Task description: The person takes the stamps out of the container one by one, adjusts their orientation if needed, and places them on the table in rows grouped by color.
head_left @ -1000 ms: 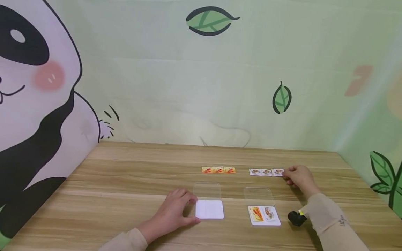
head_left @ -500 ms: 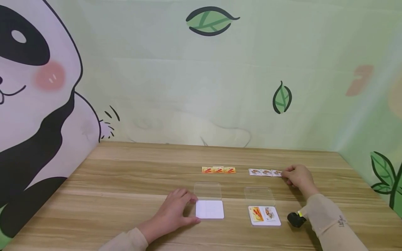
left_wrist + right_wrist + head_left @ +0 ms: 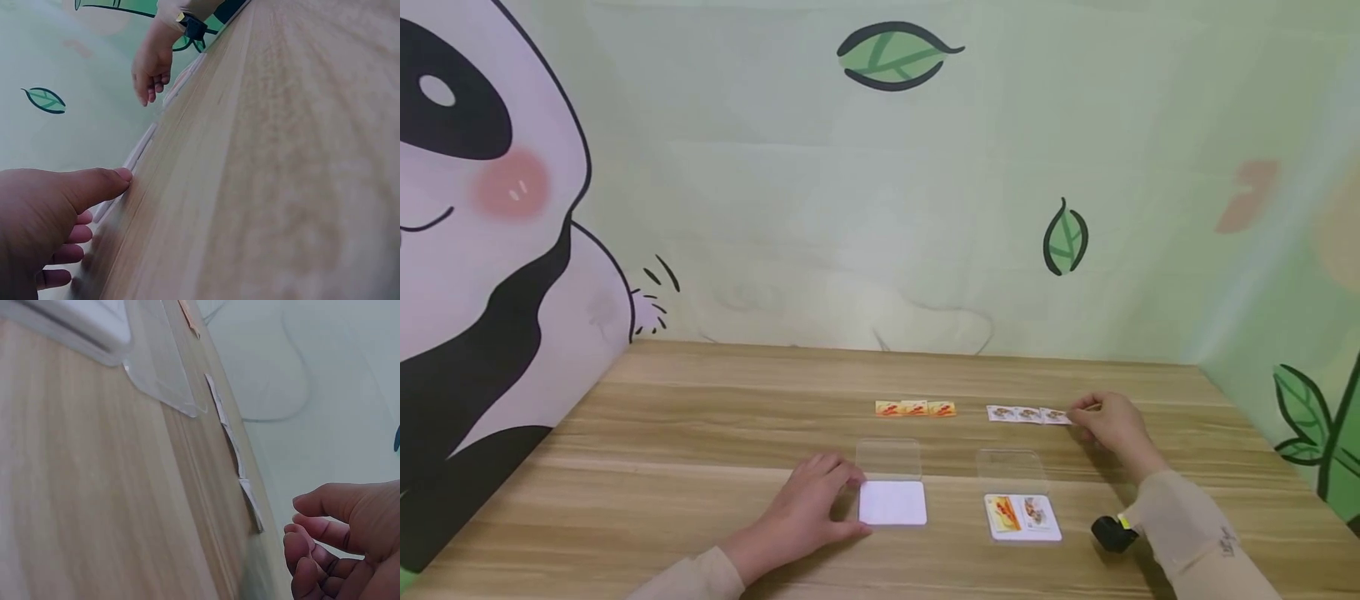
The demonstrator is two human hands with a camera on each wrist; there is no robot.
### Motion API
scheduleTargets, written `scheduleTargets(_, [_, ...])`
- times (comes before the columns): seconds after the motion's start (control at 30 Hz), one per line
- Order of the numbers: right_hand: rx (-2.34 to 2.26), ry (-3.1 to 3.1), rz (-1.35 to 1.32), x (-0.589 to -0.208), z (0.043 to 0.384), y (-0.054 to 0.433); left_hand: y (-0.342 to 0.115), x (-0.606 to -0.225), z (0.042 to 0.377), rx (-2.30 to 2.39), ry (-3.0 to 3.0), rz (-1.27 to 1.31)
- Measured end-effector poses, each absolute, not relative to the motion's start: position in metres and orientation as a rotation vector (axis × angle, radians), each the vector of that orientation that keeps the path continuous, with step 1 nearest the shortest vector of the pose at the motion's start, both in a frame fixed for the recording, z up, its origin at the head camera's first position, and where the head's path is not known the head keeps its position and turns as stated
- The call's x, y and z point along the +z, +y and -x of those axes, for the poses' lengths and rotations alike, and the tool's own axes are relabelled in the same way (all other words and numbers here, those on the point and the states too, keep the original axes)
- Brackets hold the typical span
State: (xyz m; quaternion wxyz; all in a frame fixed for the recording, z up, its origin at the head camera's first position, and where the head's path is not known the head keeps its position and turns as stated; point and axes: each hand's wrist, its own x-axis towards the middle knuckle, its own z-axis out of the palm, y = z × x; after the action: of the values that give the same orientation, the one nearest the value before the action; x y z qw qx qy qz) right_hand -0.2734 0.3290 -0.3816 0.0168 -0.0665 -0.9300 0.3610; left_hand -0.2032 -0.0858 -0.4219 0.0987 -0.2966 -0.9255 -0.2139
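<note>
My left hand [image 3: 812,508] grips a flat case with a white face [image 3: 892,503] at its left side, thumb at the near corner and forefinger at the far one. The case's clear lid [image 3: 889,458] lies folded back. In the left wrist view the thumb [image 3: 103,184] presses along the case's edge. My right hand [image 3: 1108,421] is at the right end of a row of three small white picture cards [image 3: 1028,414]. In the right wrist view its fingers [image 3: 331,531] are loosely curled, with a gap between them and the nearest card [image 3: 251,503].
A second case [image 3: 1047,533], holding an orange picture and a white one, lies to the right, its clear lid [image 3: 1011,471] folded back. Three orange picture cards [image 3: 915,408] lie in a row behind. A printed wall [image 3: 775,208] stands beyond the table [image 3: 737,400].
My right fingertips have shifted slightly left over the end of the last white card, and the right wrist has turned a little. The left hand stays at the case. The head view has shifted slightly.
</note>
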Motion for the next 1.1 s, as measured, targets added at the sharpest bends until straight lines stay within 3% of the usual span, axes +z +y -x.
scheduleTargets(0.57, [1.057,-2.864,0.054,-0.364,0.252,0.323,-0.082,-0.41,0.201,-0.643,-2.73,0.849])
scheduleTargets(1.1, [0.964,-2.789,-0.081,-0.353,0.232,0.3,-0.056,-0.399,0.194,-0.632,-2.568,0.973])
